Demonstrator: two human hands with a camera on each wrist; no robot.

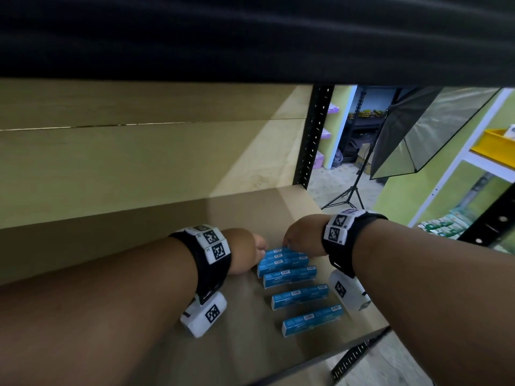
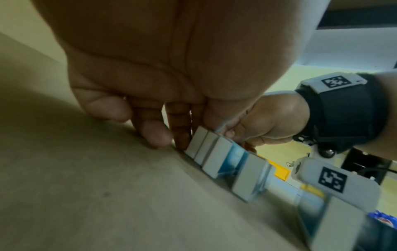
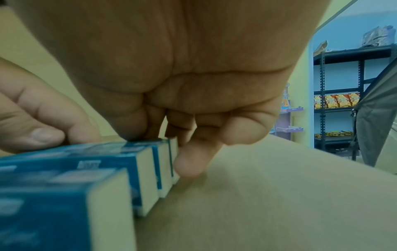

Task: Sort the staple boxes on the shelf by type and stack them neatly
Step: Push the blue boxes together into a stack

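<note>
Several blue staple boxes lie side by side on the cardboard-brown shelf board [image 1: 245, 346]. The far three [image 1: 281, 259] are pressed together in a cluster; three more [image 1: 299, 296] lie apart, nearer me. My left hand [image 1: 245, 252] pinches the left end of the farthest box [image 2: 196, 141], with its fingers [image 2: 180, 135] behind the box and its thumb on top. My right hand [image 1: 301, 238] grips the right end of the same cluster [image 3: 163, 163], thumb on top and fingers [image 3: 191, 163] curled down behind the end. In the head view both hands' fingertips are hidden behind the hands.
A dark upper shelf [image 1: 250, 37] hangs low overhead. A black perforated post [image 1: 315, 135] stands at the back right corner, and the board's right edge is close to the boxes. Beyond it are a softbox on a tripod [image 1: 423, 129] and a yellow bin [image 1: 496, 143].
</note>
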